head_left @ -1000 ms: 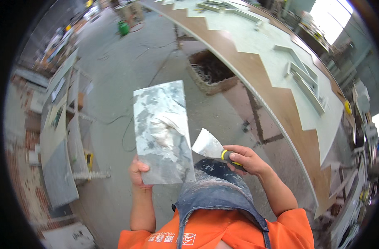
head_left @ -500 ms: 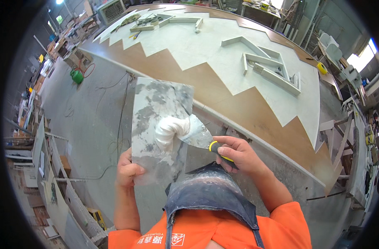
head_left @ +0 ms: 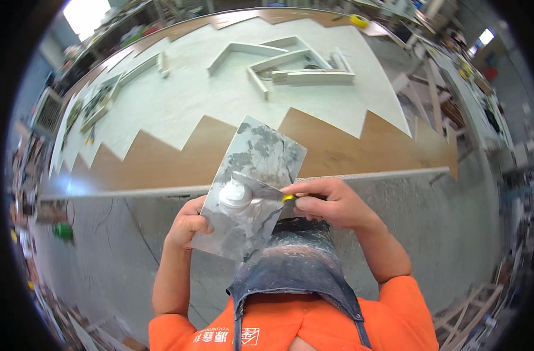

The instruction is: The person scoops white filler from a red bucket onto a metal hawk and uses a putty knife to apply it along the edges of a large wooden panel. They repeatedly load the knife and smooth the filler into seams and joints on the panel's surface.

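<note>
My left hand (head_left: 189, 224) is closed on the left edge of a flat rectangular board (head_left: 261, 146), white with grey smears. A mound of white putty (head_left: 234, 194) sits on the board near its middle. My right hand (head_left: 336, 203) grips a putty knife by its black and yellow handle (head_left: 289, 199). The metal blade (head_left: 256, 185) lies over the board, against the putty. Both hands are in front of my dark, white-stained apron (head_left: 296, 257). My left fingertips are hidden behind the board.
Ahead stands a large table (head_left: 161, 192) with a white top sheet and brown zigzag-edged panels (head_left: 349, 146). White strip frames (head_left: 302, 64) lie on it, with a yellow tape roll (head_left: 359, 21) at the far edge. A green tank (head_left: 62, 231) stands on the floor at left.
My view has swung to the right, so the table now lies straight ahead. The board has tilted clockwise, and the knife's blade has moved further over it, reshaping the putty into a rounder mound.
</note>
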Motion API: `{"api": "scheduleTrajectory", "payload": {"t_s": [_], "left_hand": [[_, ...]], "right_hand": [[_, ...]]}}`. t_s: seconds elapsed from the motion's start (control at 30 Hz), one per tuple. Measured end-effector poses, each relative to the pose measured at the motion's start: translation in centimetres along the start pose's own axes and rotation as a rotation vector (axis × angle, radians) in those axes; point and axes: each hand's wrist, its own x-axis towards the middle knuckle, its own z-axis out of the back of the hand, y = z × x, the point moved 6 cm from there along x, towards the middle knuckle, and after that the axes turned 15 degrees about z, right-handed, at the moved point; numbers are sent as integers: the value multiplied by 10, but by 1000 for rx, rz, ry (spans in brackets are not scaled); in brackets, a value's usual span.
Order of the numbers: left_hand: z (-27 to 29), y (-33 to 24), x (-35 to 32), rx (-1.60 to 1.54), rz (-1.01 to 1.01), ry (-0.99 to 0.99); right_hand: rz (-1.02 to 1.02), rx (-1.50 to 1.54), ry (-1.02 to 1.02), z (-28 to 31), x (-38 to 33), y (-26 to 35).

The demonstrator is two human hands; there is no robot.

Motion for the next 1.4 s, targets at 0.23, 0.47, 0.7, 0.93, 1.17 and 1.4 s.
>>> {"api": "scheduleTrajectory", "payload": {"t_s": [0.23, 0.47, 0.7, 0.93, 1.17, 1.4], "left_hand": [[10, 36, 51, -491, -22, 339], [28, 21, 61, -471, 46, 331], [39, 6, 76, -393, 125, 420], [33, -21, 73, -332, 226, 514], [46, -18, 89, -317, 255, 643], [37, -25, 85, -151, 115, 437]], "right_hand": [[252, -778, -369, -38, -63, -27], [-31, -837, -503, -69, -92, -22], [-134, -927, -722, -68, -114, 10], [-201, -861, -501, -72, -70, 74], [-388, -1020, -393, -95, -78, 80], [-235, -804, -1045, -86, -206, 35]]}}
